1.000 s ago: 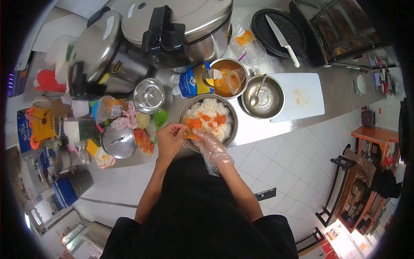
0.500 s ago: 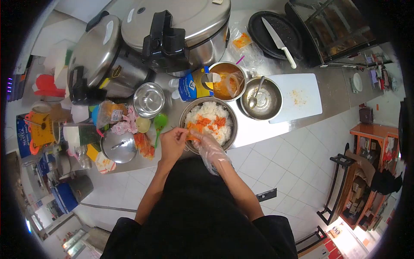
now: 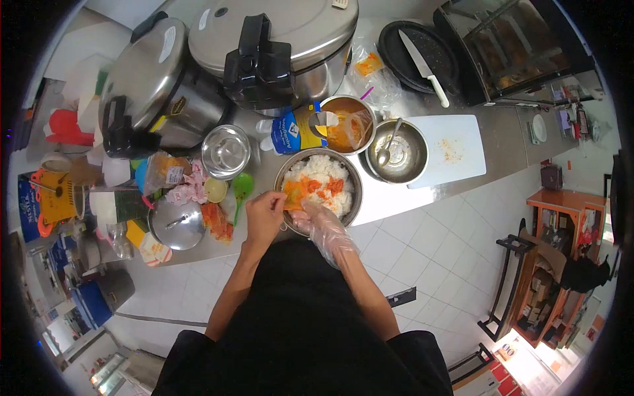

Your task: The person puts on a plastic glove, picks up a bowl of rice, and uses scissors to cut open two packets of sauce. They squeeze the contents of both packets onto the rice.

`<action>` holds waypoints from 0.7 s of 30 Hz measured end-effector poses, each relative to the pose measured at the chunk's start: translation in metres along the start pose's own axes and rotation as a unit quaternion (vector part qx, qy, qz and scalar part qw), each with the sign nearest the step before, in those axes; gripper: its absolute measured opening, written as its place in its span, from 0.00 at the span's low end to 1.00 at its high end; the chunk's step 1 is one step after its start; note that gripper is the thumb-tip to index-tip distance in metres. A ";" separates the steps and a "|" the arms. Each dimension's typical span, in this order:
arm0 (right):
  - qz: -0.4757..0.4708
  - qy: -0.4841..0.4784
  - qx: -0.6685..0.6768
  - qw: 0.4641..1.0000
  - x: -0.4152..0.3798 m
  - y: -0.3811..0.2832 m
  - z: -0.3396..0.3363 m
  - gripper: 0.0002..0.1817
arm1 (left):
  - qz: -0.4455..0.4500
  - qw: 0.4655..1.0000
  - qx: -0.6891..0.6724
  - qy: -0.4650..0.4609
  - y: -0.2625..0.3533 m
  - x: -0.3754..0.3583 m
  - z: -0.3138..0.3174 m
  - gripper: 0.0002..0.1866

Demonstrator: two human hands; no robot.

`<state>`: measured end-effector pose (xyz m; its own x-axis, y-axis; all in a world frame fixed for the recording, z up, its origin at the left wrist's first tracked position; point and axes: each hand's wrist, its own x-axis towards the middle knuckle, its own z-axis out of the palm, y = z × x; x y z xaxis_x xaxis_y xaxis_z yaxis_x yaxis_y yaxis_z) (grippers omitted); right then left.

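Two hands are meeting at the near rim of the rice bowl (image 3: pixel 351 173): the bare left hand (image 3: pixel 264 214) is pinching an orange packet (image 3: pixel 293 195), while the gloved right hand (image 3: pixel 316 220), fingers curled, is gripping its other end over the rice.

Steel mixing bowl (image 3: pixel 288 173), round and upright, standing at the near edge of the counter; it holds white rice (image 3: pixel 323 168) topped with orange-red pieces. Orange sauce packet (image 3: pixel 293 195), small, flat and translucent, held over the bowl's near-left rim, pinched between the bare left hand (image 3: pixel 264 214) and the right hand (image 3: pixel 316 221), which wears a clear plastic glove.
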<state>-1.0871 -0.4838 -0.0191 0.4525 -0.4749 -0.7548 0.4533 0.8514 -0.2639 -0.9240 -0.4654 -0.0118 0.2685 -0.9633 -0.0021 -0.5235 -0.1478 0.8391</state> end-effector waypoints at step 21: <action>-0.045 0.033 -0.051 0.997 0.029 0.019 -0.008 0.10 | -0.011 0.998 -0.048 -0.034 -0.005 -0.013 -0.007 0.02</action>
<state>-1.0710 -0.4796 -0.0506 0.3613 -0.5377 -0.7618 0.4070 0.8260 -0.3899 -0.9192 -0.4501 -0.0121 0.2217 -0.9735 -0.0552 -0.4369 -0.1498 0.8869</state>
